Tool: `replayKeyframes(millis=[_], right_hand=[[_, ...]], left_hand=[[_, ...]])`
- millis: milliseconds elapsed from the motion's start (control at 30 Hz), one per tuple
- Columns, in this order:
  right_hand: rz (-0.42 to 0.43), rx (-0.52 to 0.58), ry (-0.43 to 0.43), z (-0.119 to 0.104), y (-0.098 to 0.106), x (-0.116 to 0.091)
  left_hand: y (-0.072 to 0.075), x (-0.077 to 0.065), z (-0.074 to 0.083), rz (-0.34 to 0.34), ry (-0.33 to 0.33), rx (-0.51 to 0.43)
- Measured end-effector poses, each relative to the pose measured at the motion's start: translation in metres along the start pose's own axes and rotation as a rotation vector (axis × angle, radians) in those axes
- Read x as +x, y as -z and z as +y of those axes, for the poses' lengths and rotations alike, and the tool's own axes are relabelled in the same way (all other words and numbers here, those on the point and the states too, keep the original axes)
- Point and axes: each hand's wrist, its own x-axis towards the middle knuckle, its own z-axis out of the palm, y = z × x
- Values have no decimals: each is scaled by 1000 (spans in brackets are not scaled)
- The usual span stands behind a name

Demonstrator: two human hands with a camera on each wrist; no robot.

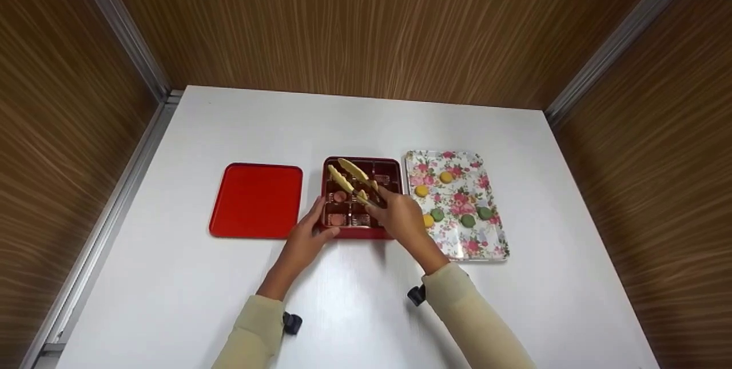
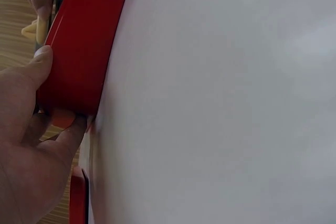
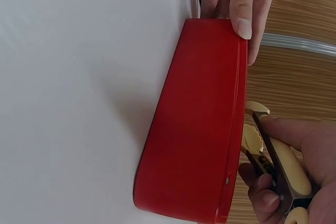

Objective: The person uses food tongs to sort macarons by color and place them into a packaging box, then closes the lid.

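Observation:
A red square box (image 1: 361, 233) with a dark divided insert stands in the middle of the table. My left hand (image 1: 303, 241) grips its near left corner, thumb at the front rim and fingers along the left side, as the left wrist view (image 2: 31, 145) also shows. In my right hand (image 1: 407, 221) is a pair of tongs (image 3: 286, 167) with cream tips and grips. The tips are apart over the box's left compartments; I see nothing between them. Pinkish-brown macarons (image 1: 339, 196) sit in some left compartments. The hand and tongs hide part of the right compartments.
Right of the box lies a floral tray (image 1: 457, 243) bearing yellow macarons (image 1: 446, 177) and green macarons (image 1: 468, 221). A flat red lid (image 1: 257, 200) lies to the left. Wood-patterned panels (image 1: 343, 26) enclose the white table (image 1: 354, 312) at the back and sides.

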Motion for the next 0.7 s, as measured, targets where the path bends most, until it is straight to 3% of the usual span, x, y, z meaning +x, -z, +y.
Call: replayKeyframes(millis=[433, 700], right_hand=[[24, 26, -22, 4, 4, -9], [51, 65, -71, 19, 16, -24]], left_hand=[[0, 2, 1, -6, -15, -1], [0, -1, 3, 2, -14, 8]])
